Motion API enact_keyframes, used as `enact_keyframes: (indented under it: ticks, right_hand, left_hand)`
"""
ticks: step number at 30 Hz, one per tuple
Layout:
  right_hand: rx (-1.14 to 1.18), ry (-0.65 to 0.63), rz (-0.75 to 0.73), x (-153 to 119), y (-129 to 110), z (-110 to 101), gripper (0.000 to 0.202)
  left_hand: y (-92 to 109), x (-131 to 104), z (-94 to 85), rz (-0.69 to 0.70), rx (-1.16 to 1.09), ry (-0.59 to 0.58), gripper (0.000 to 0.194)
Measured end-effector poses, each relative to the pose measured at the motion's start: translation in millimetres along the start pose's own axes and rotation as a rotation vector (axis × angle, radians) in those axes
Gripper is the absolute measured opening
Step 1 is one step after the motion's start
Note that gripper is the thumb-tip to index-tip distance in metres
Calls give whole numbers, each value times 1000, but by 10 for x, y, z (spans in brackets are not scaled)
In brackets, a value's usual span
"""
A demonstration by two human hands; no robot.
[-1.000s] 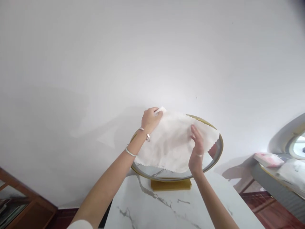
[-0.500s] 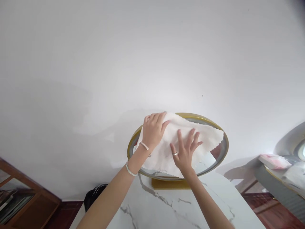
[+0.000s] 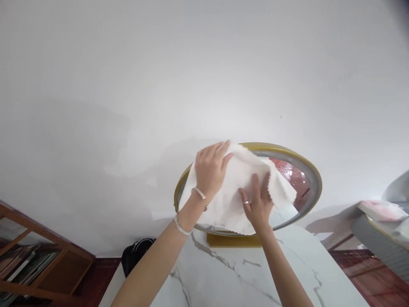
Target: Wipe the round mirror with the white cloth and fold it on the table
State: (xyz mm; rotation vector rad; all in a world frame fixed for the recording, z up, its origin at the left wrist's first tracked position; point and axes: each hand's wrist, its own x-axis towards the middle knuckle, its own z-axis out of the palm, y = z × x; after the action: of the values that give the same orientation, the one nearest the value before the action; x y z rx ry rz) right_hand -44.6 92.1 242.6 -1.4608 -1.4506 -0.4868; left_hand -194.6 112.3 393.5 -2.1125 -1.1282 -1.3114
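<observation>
A white cloth with a zigzag edge lies over much of a round mirror that has a gold rim. My left hand is closed on the cloth at the mirror's upper left rim, its fingers bent over the top. Lower and to the right, my right hand rests against the cloth with its thumb and index finger apart. A fold of cloth hides the tips of its other fingers. The mirror's right part shows bare, with red and white reflections.
The mirror's gold base stands on a white marble-patterned tabletop, against a white wall. A black bag is at the left edge. A wooden shelf stands lower left; a pink-and-white packet sits on a grey surface at right.
My right hand has shifted on the cloth, and the cloth's right side has folded back, baring the mirror's upper right. My left hand stays at the rim. The view has moved slightly.
</observation>
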Motion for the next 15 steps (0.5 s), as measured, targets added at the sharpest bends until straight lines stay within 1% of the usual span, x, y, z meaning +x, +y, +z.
enact_keyframes:
  ticks: [2, 5, 7, 8, 9, 11, 13, 15]
  right_hand:
    - [-40, 85, 65, -17, 146, -53, 69]
    - [-17, 139, 146, -6, 290, -123, 69]
    - [14, 154, 195, 69, 324, -187, 69]
    - [15, 162, 195, 130, 320, -225, 68]
    - [4, 166, 173, 205, 304, -263, 69]
    - [-45, 176, 86, 373, 229, -324, 69]
    - [-85, 158, 2, 522, 99, -339, 69]
    - [-61, 74, -56, 603, -78, -285, 65]
  left_hand:
    - [298, 254, 139, 116, 42, -81, 37]
    - [699, 538, 355, 240, 65, -198, 35]
    - [836, 651, 433, 238, 47, -251, 35]
    - [845, 680, 438, 210, 29, -256, 35]
    - [810, 687, 419, 171, 7, -241, 35]
    - [618, 621, 326, 85, -39, -152, 37]
    - [305, 435, 198, 0, -68, -11, 39]
    - [-58, 128, 88, -112, -81, 135, 41]
